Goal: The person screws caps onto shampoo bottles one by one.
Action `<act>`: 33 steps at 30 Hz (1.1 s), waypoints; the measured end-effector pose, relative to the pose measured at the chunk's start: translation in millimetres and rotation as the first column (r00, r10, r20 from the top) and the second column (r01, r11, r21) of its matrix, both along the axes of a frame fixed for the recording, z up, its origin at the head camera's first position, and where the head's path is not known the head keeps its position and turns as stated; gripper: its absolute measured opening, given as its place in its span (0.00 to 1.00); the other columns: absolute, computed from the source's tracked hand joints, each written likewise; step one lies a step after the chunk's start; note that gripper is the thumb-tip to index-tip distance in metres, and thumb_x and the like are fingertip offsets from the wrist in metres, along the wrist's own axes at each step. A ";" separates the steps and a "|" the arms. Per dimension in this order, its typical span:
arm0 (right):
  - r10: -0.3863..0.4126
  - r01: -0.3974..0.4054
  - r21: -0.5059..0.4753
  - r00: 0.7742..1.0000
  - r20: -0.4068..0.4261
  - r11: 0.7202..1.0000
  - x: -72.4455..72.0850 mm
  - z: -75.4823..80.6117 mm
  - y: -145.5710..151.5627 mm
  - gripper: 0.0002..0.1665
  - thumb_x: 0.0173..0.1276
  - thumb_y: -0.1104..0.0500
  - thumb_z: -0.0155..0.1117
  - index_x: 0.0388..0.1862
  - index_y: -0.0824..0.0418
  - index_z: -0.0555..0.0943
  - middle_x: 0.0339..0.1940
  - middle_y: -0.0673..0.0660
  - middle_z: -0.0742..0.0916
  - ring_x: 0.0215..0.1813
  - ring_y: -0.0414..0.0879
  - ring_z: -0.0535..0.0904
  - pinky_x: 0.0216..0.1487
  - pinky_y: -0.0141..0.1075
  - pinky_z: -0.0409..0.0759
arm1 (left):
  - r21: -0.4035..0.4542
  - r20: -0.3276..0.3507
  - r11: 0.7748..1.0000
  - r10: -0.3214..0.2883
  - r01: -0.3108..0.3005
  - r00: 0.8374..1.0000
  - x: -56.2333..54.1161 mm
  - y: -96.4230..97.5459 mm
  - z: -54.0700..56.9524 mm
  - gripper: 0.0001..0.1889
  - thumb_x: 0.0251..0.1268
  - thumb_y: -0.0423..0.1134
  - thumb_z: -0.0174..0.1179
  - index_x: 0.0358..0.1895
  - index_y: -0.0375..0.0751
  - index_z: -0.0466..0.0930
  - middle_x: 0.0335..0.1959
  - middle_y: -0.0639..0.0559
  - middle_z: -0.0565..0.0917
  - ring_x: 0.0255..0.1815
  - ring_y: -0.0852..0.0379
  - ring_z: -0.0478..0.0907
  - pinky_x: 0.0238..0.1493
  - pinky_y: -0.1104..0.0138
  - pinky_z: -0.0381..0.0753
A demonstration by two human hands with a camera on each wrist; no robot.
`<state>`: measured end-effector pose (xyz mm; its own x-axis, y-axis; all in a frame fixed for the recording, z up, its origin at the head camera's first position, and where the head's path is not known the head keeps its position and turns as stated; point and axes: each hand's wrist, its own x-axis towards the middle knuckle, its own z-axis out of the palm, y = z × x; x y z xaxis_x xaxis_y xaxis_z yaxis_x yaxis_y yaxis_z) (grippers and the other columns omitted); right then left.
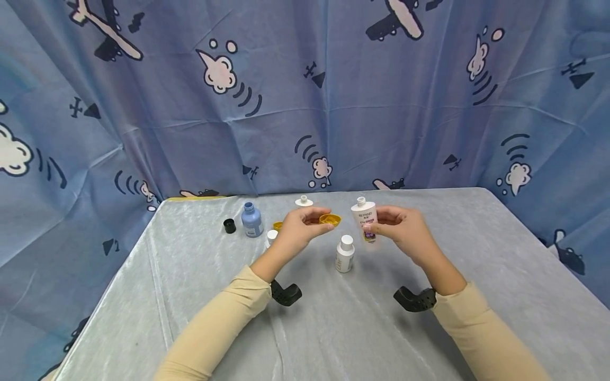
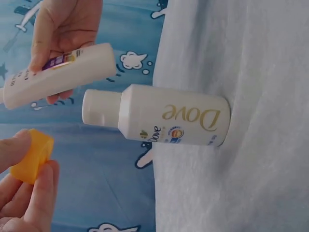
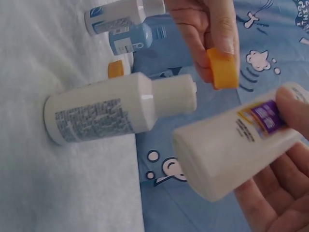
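Note:
My left hand (image 1: pixel 298 232) pinches a yellow bottle cap (image 1: pixel 330 219) between thumb and fingers, its hollow side showing in the head view. To the right, my right hand (image 1: pixel 402 230) grips a white bottle (image 1: pixel 364 216) with a purple label, its bare neck pointing up. Cap and bottle are held apart above the table. Below and between the hands stands a white Dove bottle (image 2: pixel 176 115), its white cap on. In the right wrist view the held bottle (image 3: pixel 227 145) shows its base towards the camera, with the yellow cap (image 3: pixel 223 68) beyond it.
Left of the hands stand an uncapped blue bottle (image 1: pixel 251 220) and a black cap (image 1: pixel 230 226). Behind my left hand are a white bottle with a bare neck (image 1: pixel 303 201), another yellow cap (image 1: pixel 277 225) and a white-capped bottle (image 1: pixel 272 236). A patterned curtain (image 1: pixel 286 106) hangs behind the table.

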<state>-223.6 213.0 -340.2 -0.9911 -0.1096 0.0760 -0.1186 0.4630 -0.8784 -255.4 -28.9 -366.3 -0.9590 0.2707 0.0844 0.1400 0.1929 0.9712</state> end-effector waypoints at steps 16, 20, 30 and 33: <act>0.161 -0.161 0.006 0.986 0.041 0.987 25.8 4.0 -8.4 0.25 0.60 0.55 0.76 0.53 0.66 0.83 0.45 0.62 0.89 0.42 0.40 0.86 0.43 0.37 0.86 | 0.117 0.025 0.993 -0.037 0.034 0.999 21.7 -15.9 8.7 0.17 0.59 0.32 0.70 0.53 0.35 0.83 0.50 0.41 0.87 0.43 0.61 0.83 0.50 0.69 0.84; 0.188 -0.188 0.014 0.982 0.036 0.982 27.3 1.7 -8.9 0.23 0.61 0.57 0.75 0.52 0.67 0.84 0.45 0.63 0.89 0.41 0.41 0.86 0.43 0.37 0.86 | 0.096 0.009 0.991 -0.089 0.088 0.996 24.4 -19.5 10.3 0.18 0.60 0.30 0.69 0.54 0.33 0.82 0.52 0.39 0.86 0.45 0.60 0.84 0.51 0.69 0.84; 0.229 -0.231 0.041 0.973 0.035 0.972 31.1 -5.9 -10.1 0.24 0.60 0.56 0.75 0.52 0.67 0.84 0.44 0.64 0.89 0.38 0.45 0.88 0.37 0.36 0.86 | 0.045 0.005 0.984 -0.170 0.170 0.985 26.6 -24.5 8.8 0.19 0.60 0.29 0.68 0.55 0.31 0.80 0.53 0.36 0.85 0.46 0.58 0.84 0.52 0.66 0.85; 0.244 -0.245 0.029 0.969 0.032 0.969 31.5 -8.1 -11.7 0.23 0.60 0.57 0.75 0.51 0.67 0.84 0.43 0.65 0.89 0.37 0.45 0.88 0.36 0.36 0.87 | 0.040 0.015 0.983 -0.180 0.179 0.984 27.1 -25.6 10.1 0.18 0.59 0.29 0.68 0.53 0.30 0.79 0.50 0.35 0.85 0.46 0.57 0.84 0.51 0.66 0.85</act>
